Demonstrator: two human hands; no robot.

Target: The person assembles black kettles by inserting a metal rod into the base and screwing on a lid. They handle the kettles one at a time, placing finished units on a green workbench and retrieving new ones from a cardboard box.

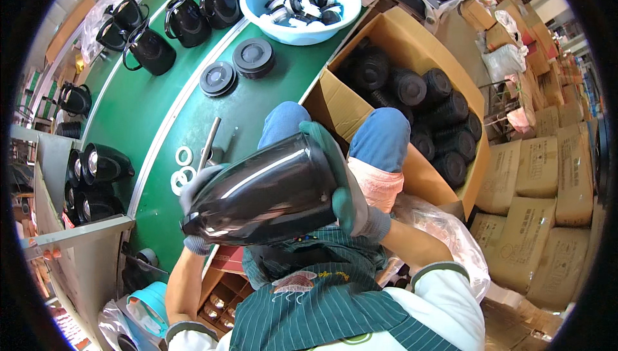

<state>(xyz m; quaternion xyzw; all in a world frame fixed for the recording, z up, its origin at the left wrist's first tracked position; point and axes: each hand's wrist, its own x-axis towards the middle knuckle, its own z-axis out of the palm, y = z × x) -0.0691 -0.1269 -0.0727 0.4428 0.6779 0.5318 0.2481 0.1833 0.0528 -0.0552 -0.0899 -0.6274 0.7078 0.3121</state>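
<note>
A glossy black jug body (264, 193) lies tilted across my lap, held between both gloved hands. My left hand (198, 187) is closed about its narrower end, with some of the fingers hidden behind it. My right hand (344, 187), in a grey and green glove, wraps the wide end. Just beyond the left hand, white rings (183, 155) and a metal rod (210, 142) sit on the green bench (193, 119). Further off are two low stacks of black round discs, a taller stack (254, 55) and a shorter stack (217, 79).
A light-blue basin (257, 21) of black and white parts stands at the far side. Several black jugs (154, 52) line the bench. On the right, an open carton (335, 103) holds ribbed black parts; sealed cartons (528, 235) pile beyond. A metal bracket (84, 232) borders the left.
</note>
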